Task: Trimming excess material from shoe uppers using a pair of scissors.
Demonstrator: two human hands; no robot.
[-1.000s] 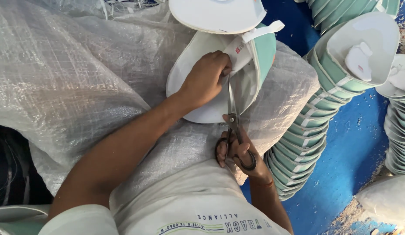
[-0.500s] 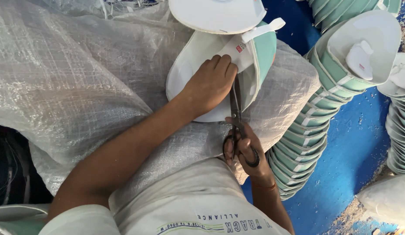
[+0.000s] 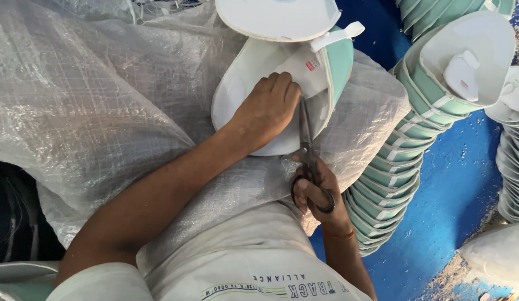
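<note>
Left hand pressed flat, fingers spread, on a white and green cap piece lying on a clear plastic sack. Right hand closed around the handles of dark scissors, blades against the piece's edge beside the left fingertips. Stack of similar pieces just right.
</note>
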